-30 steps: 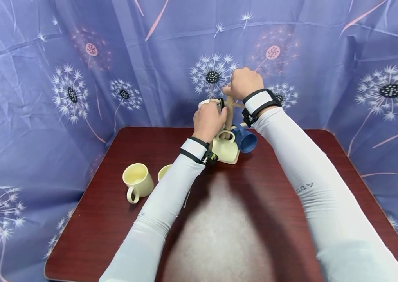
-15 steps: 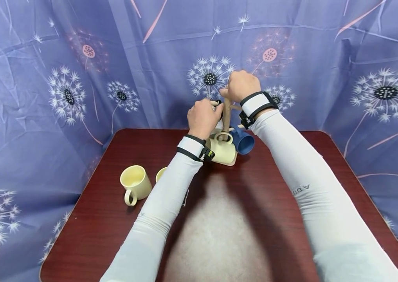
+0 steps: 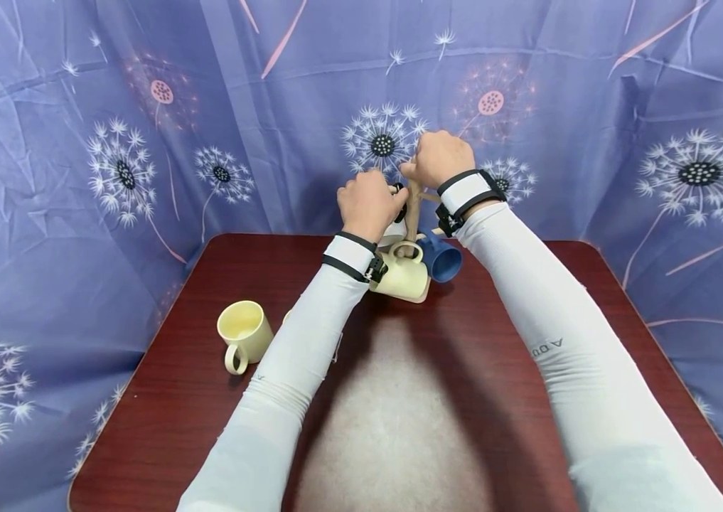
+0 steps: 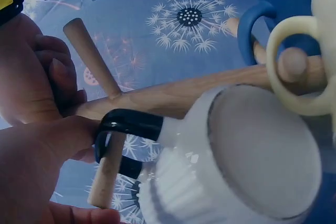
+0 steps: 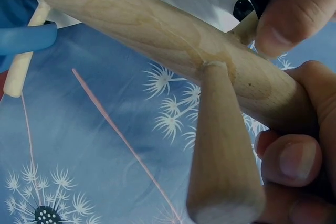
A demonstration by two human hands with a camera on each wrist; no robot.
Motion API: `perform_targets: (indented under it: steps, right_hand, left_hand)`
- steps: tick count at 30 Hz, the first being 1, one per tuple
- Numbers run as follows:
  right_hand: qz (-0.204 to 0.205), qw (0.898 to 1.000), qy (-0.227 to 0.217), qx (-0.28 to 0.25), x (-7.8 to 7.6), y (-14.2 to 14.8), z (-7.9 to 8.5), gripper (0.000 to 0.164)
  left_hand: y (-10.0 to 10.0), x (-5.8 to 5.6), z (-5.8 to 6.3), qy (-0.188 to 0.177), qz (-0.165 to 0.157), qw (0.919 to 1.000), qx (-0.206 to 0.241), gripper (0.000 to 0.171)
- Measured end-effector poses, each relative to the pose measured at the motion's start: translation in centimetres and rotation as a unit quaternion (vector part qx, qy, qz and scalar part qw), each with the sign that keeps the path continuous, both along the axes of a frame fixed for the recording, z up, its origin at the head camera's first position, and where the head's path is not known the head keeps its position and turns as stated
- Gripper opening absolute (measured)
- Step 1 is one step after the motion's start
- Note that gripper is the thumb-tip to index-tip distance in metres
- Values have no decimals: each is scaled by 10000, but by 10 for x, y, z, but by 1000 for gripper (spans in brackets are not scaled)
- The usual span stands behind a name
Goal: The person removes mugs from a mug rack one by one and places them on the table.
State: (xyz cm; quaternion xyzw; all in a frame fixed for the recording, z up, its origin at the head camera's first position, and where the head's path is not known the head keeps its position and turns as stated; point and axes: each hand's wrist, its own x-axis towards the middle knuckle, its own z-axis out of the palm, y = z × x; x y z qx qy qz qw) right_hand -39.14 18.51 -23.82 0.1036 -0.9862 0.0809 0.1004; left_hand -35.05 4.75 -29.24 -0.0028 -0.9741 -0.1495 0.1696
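Note:
My left hand (image 3: 367,206) pinches the black handle (image 4: 131,121) of a white mug (image 4: 262,156). That handle loops round a peg (image 4: 107,177) of a wooden mug tree, and the mug hangs bottom outward below the hand. My right hand (image 3: 444,158) grips the top of the tree's post (image 5: 142,19), with its fingers curled round the wood. Lower on the tree hang a cream mug (image 3: 402,277), in front, and a blue mug (image 3: 443,259), to the right, both tilted mouth outward or sideways. Another bare peg (image 5: 223,145) juts out beside the right fingers.
A cream mug (image 3: 246,334) stands upright on the dark red table (image 3: 175,419) at the left. A sliver of another cream mug (image 3: 286,316) shows behind the left sleeve (image 3: 297,363). A blue dandelion-print curtain (image 3: 291,142) hangs close behind the tree.
The white mug, whose rim showed above my left hand, now hangs lower beside the post. My left hand has shifted slightly left. My right hand stays on the post top.

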Motion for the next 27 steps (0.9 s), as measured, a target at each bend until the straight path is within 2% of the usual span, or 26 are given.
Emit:
perform_targets:
  steps: [7,17,27]
  right_hand:
    - [33,10000,76,-20,1,1,-2,48]
    - [8,10000,24,4,2,1,-2,47]
    - [12,10000,-15,29,-1,1,-3,47]
  left_hand:
    - [1,-3,3,-248,-53,9997,68,49]
    - [0,-3,1,-349,-181,9982,448,38]
    - [-4,-1,1,-372,-277,9967,659,37]
